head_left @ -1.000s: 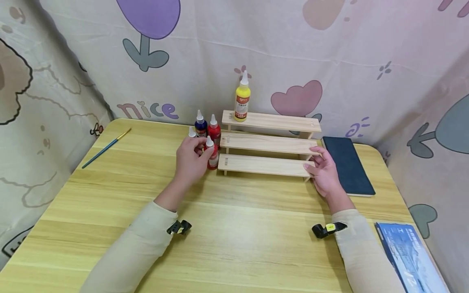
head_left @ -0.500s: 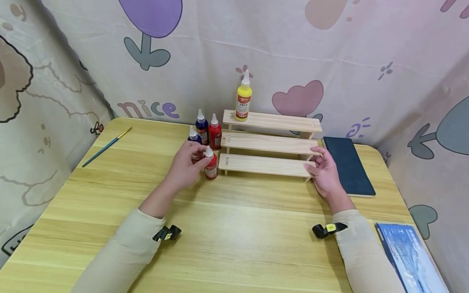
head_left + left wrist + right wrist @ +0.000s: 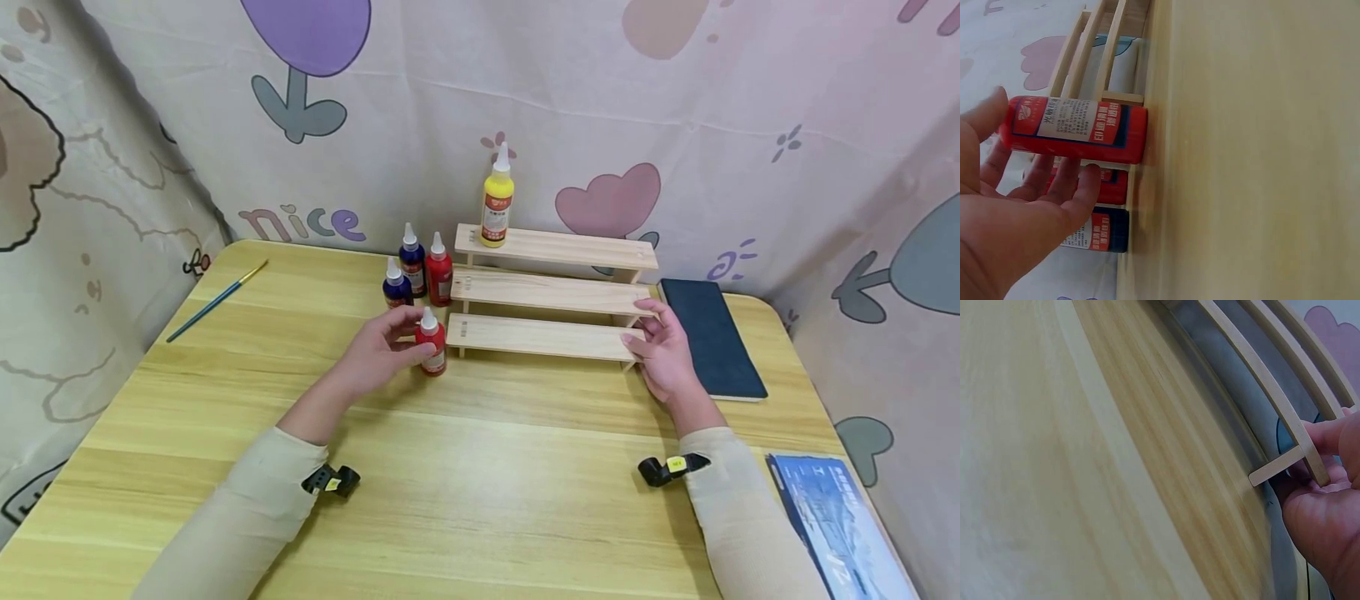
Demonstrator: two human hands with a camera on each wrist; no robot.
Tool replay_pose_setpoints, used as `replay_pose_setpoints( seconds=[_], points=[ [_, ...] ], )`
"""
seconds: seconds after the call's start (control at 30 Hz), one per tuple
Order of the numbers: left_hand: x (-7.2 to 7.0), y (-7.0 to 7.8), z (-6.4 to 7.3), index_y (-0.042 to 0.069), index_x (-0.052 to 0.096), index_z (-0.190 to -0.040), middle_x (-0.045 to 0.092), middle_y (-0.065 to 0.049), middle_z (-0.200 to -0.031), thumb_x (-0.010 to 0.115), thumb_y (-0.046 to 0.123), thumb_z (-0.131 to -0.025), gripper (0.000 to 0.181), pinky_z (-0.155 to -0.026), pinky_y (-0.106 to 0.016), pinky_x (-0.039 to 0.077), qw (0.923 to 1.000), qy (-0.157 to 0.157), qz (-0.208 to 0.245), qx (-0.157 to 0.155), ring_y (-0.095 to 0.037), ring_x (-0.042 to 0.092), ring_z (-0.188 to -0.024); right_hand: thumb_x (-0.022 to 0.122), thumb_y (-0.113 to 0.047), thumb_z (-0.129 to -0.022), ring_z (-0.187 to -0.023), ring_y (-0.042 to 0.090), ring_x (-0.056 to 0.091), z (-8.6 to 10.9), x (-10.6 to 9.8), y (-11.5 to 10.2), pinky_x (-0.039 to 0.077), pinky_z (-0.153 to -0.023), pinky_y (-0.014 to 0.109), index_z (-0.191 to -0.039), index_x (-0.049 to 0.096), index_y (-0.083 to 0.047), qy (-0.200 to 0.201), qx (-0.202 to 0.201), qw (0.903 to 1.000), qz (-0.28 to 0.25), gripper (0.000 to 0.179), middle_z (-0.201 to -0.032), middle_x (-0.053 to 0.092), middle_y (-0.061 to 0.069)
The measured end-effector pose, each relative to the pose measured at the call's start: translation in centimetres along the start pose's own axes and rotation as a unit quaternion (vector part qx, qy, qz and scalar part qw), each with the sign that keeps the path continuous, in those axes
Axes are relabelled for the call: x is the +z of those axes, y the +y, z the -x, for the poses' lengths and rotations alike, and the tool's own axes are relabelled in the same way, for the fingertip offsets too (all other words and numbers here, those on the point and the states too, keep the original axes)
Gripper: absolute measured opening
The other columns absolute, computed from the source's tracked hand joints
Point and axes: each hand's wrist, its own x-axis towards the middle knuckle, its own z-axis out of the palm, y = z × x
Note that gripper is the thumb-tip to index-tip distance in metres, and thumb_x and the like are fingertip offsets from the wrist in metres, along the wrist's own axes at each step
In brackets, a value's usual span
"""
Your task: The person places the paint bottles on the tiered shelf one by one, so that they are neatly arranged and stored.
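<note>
My left hand (image 3: 380, 354) pinches a red paint bottle (image 3: 431, 350) with a white nozzle cap between thumb and fingers. The bottle is upright, just left of the lowest step of a three-tier wooden rack (image 3: 543, 337). In the left wrist view the label of this red bottle (image 3: 1079, 125) shows plainly. My right hand (image 3: 666, 350) grips the rack's right end, thumb on the lowest step. Behind the left hand stand a second red bottle (image 3: 439, 275) and two dark blue bottles, one at the back (image 3: 412, 267) and one nearer (image 3: 397, 290).
A yellow bottle (image 3: 497, 208) stands on the top step's left end. A dark notebook (image 3: 712, 342) lies right of the rack, and a blue booklet (image 3: 836, 517) at the table's right edge. A paintbrush (image 3: 217, 302) lies at left. Patterned cloth (image 3: 435, 108) hangs behind.
My left hand has drawn the red bottle toward me, away from the other bottles, uncovering the nearer blue one. The right hand has stayed on the rack.
</note>
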Motion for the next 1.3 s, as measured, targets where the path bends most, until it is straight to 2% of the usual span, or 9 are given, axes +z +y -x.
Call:
replay_pose_setpoints(
  seconds=[0.13,0.27,0.43,0.57,0.77,0.93,1.1,1.3],
  points=[
    [0.0,-0.1,-0.2,0.005,0.058,-0.130,0.058,-0.013,-0.128,0.072,0.012,-0.094,0.040,-0.098,-0.051,0.047,0.9999,-0.001,0.005,0.010,-0.033,0.055,-0.121,0.055,0.022,-0.090,-0.114,0.028,0.050,-0.1,0.1,0.0,0.055,-0.080,0.026,-0.131,0.053,-0.013,0.003,0.001,1.0000,0.005,0.054,-0.123,0.055,0.010],
    [-0.1,-0.2,-0.4,0.006,0.061,-0.125,0.060,-0.013,-0.124,0.070,0.011,-0.095,0.032,-0.096,-0.049,0.048,0.9997,0.003,0.013,0.018,-0.031,0.056,-0.116,0.055,0.023,-0.090,-0.117,0.032,0.048,-0.2,0.1,0.0,0.055,-0.081,0.027,-0.131,0.053,-0.013,0.005,0.001,1.0000,0.006,0.055,-0.124,0.054,0.011],
    [-0.2,-0.2,-0.3,0.004,0.061,-0.126,0.060,-0.014,-0.123,0.070,0.010,-0.095,0.033,-0.093,-0.044,0.050,0.9999,0.003,0.011,0.011,-0.031,0.056,-0.114,0.056,0.023,-0.089,-0.121,0.036,0.044,-0.3,0.1,-0.1,0.054,-0.082,0.027,-0.133,0.053,-0.011,0.001,0.000,1.0000,0.008,0.056,-0.126,0.053,0.012],
    [-0.3,-0.2,-0.2,0.000,0.059,-0.128,0.060,-0.016,-0.123,0.068,0.009,-0.096,0.034,-0.093,-0.042,0.050,0.9998,-0.001,0.011,0.018,-0.032,0.055,-0.115,0.056,0.023,-0.089,-0.121,0.036,0.044,-0.3,0.1,0.0,0.054,-0.082,0.026,-0.133,0.053,-0.011,-0.001,-0.002,1.0000,0.009,0.056,-0.125,0.053,0.011],
    [-0.3,-0.7,-0.2,0.001,0.061,-0.123,0.062,-0.015,-0.119,0.067,0.006,-0.096,0.028,-0.090,-0.036,0.052,0.9990,-0.006,0.017,0.041,-0.030,0.058,-0.110,0.055,0.024,-0.089,-0.115,0.029,0.049,-0.2,0.1,0.0,0.055,-0.081,0.026,-0.132,0.053,-0.011,-0.002,-0.003,1.0000,0.008,0.055,-0.124,0.054,0.010],
    [-0.3,-0.8,-0.1,0.000,0.060,-0.123,0.064,-0.013,-0.120,0.065,0.003,-0.096,0.027,-0.089,-0.034,0.052,0.9963,-0.023,0.045,0.070,-0.028,0.059,-0.106,0.055,0.024,-0.089,-0.112,0.025,0.052,-0.1,0.1,0.0,0.055,-0.080,0.026,-0.132,0.052,-0.012,0.001,-0.002,0.9999,0.010,0.056,-0.123,0.055,0.010],
    [-0.1,-0.4,0.0,-0.002,0.059,-0.122,0.064,-0.013,-0.121,0.062,-0.001,-0.097,0.025,-0.089,-0.034,0.051,0.9922,-0.038,0.070,0.095,-0.027,0.059,-0.106,0.055,0.023,-0.090,-0.112,0.024,0.052,0.0,0.0,0.0,0.055,-0.081,0.026,-0.132,0.052,-0.011,0.002,-0.001,0.9999,0.012,0.055,-0.123,0.055,0.009],
    [0.1,1.1,-0.2,0.001,0.061,-0.123,0.062,-0.013,-0.120,0.064,0.004,-0.097,0.026,-0.088,-0.037,0.052,0.9935,-0.042,0.042,0.097,-0.030,0.058,-0.106,0.055,0.023,-0.089,-0.114,0.031,0.051,0.0,0.0,0.0,0.055,-0.081,0.027,-0.132,0.053,-0.011,-0.001,-0.006,0.9999,0.008,0.054,-0.122,0.056,0.009]
  ],
)
